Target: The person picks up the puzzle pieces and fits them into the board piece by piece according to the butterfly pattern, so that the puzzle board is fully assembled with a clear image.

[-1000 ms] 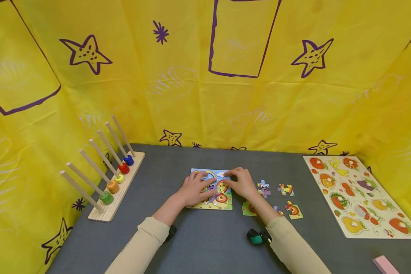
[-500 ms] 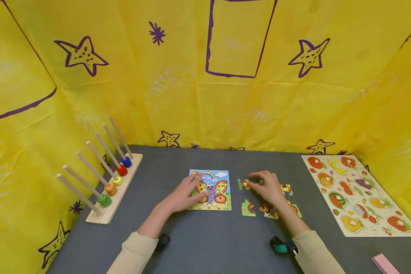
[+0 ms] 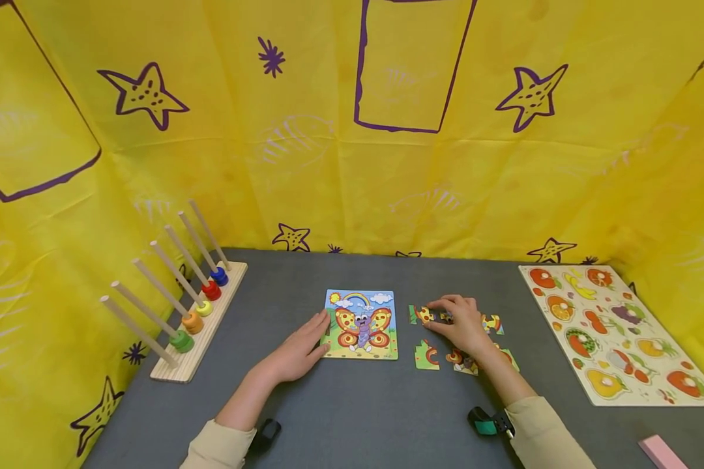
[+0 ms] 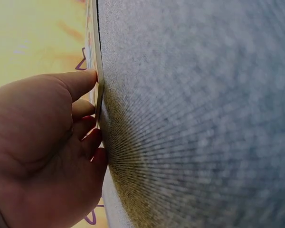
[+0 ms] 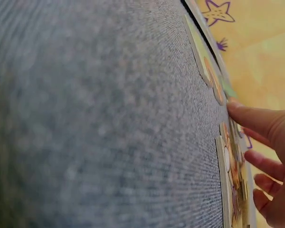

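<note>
A square butterfly picture board [image 3: 360, 326] with a rainbow and clouds lies flat mid-table. My left hand [image 3: 296, 352] lies at its left side, fingers nearly straight and touching the edge. In the left wrist view, the thumb and fingertips meet the thin rim of the board [image 4: 99, 57]. My right hand [image 3: 460, 326] pinches a green and orange jigsaw piece [image 3: 420, 315] between thumb and index finger, right of the board. Another piece shows partly under that hand. Below it lie a green and red piece [image 3: 426, 355] and an orange one [image 3: 462, 362].
More pieces [image 3: 493, 324] lie right of my right hand, one half hidden by the forearm. A wooden peg stand [image 3: 202, 319] with coloured rings stands at left. A fruit board [image 3: 618, 335] lies at right, with a pink block [image 3: 661, 451] near the front.
My right hand has left the picture board and gone right to the loose pieces, its fingers closing around one. My left hand has slid off the picture to its left edge.
</note>
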A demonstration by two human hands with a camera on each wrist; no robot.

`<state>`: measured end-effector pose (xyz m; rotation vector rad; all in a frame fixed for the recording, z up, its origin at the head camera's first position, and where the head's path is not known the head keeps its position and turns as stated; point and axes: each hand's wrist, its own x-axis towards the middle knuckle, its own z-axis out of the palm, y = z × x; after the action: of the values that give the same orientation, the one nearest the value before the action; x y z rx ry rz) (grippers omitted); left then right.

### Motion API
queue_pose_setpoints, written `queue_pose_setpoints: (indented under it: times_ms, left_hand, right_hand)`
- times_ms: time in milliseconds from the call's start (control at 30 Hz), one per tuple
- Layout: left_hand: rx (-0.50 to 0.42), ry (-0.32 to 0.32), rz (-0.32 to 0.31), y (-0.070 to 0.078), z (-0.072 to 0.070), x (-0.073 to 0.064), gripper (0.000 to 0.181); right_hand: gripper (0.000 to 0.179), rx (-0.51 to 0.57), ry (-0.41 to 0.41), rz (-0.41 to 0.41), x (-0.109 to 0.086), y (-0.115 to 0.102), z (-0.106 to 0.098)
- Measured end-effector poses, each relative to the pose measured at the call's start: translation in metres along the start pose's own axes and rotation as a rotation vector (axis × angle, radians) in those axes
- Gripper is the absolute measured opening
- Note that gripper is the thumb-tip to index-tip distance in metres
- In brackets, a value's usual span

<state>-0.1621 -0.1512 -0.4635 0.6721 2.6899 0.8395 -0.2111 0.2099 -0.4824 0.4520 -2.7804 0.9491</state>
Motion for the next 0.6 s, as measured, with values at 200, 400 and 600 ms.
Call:
queue_pose_setpoints:
  times_ms: [200, 400, 600]
  left_hand:
    - [0.018, 0.011, -0.005, -0.002, 0.002, 0.001, 0.060]
    - [0.007, 0.010, -0.012, -0.002, 0.002, 0.002, 0.061]
    - [0.002, 0.011, -0.018, -0.004, 0.003, 0.002, 0.060]
  right_hand:
    - [0.033, 0.063, 0.012, 0.009, 0.001, -0.004, 0.000]
    - [0.019, 0.151, 0.063, 0.010, -0.001, -0.011, 0.002]
    - [0.018, 0.329, 0.033, 0.139, 0.005, -0.030, 0.011]
